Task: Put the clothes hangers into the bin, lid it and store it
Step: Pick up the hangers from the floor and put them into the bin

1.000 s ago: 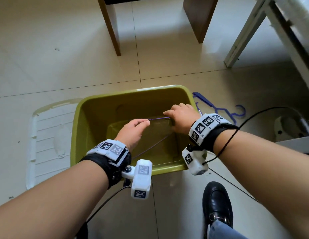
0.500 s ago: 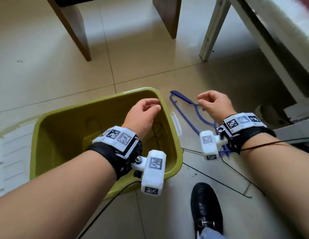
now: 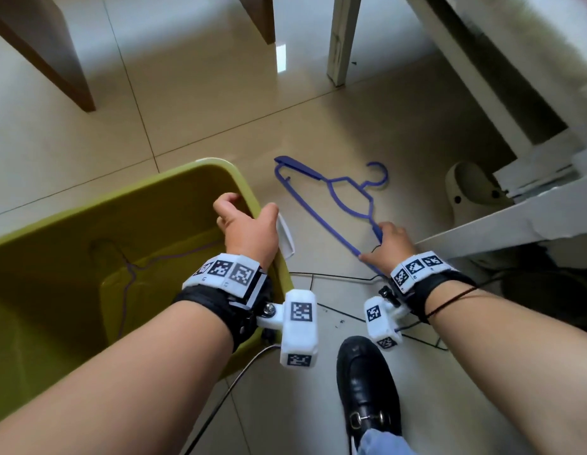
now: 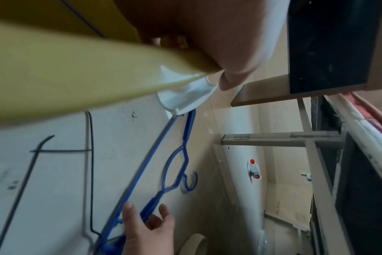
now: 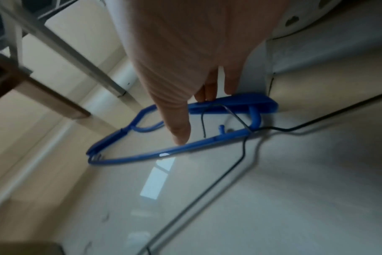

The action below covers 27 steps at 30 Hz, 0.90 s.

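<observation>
Blue plastic hanger (image 3: 321, 195) lies flat on the tiled floor (image 3: 193, 103), just to the right of the yellow-green bin (image 3: 49, 224), its hook (image 3: 379, 175) pointing away toward the white table leg (image 3: 339, 37). It is a thin-barred hanger with flat, wider shoulder ends; a black cable (image 3: 331, 276) crosses under its near end. Inside the bin a thin purple hanger (image 3: 134, 267) rests on the bottom. A white clip handle (image 3: 285, 238) hangs on the bin's right rim.

Right hand (image 3: 388, 247) is down on the hanger's near shoulder, fingers (image 5: 209, 89) over the flat blue end and thumb (image 5: 177, 127) stretched toward the bottom bar; the wrist view is blurred, so a firm grip is hard to confirm, but the fingers curl onto the bar and the hanger is not lifted off the floor. Left hand (image 3: 244, 228) sits at the bin's right rim, fingers loosely curled over the edge and thumb (image 4: 229, 81) just beside the white handle, holding nothing that shows. A black shoe (image 3: 367, 389) stands on the floor between the two forearms
</observation>
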Motion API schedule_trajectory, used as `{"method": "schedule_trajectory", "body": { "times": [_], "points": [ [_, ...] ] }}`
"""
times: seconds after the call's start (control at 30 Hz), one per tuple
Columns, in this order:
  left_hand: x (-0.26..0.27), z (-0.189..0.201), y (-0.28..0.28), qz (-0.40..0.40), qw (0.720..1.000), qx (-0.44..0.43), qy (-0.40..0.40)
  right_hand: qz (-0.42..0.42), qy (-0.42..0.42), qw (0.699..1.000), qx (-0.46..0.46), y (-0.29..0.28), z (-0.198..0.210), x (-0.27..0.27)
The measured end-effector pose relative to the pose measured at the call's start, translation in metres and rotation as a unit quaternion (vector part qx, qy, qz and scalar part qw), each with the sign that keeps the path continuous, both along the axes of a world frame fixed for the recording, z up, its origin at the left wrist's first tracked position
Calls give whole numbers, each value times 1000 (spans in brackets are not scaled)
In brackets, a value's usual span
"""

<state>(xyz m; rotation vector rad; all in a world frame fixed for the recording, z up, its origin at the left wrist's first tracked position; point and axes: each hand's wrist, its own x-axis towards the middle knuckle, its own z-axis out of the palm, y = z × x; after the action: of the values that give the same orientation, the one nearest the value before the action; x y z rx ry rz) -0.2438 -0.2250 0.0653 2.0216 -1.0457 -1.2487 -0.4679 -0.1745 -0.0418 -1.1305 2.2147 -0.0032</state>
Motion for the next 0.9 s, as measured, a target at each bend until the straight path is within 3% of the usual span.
{"method": "schedule_trajectory", "body": {
  "times": [0.2,0.43,0.53,0.6,0.67,0.77,0.9],
  "points": [
    [-1,-3,1,-3,1000,-2,0,83,80,993,6,13,-9,3],
    [0,-4,1,-6,1000,1,10,144,50,988,39,16,-3,-4],
    [1,-5,1,-9,1000,3,8,20,-90,995,33,19,3,-9],
    [2,-4,1,-10,1000,4,7,-123,-253,959,45,19,16,-6],
    [1,-3,1,-9,1000,3,5,-196,-338,915,96,18,32,-4],
    [1,-2,1,-12,1000,5,1,-180,-343,915,115,16,44,1],
    [3,1,0,-23,1000,15,-11,-207,-310,927,28,-7,55,16]
  ]
}}
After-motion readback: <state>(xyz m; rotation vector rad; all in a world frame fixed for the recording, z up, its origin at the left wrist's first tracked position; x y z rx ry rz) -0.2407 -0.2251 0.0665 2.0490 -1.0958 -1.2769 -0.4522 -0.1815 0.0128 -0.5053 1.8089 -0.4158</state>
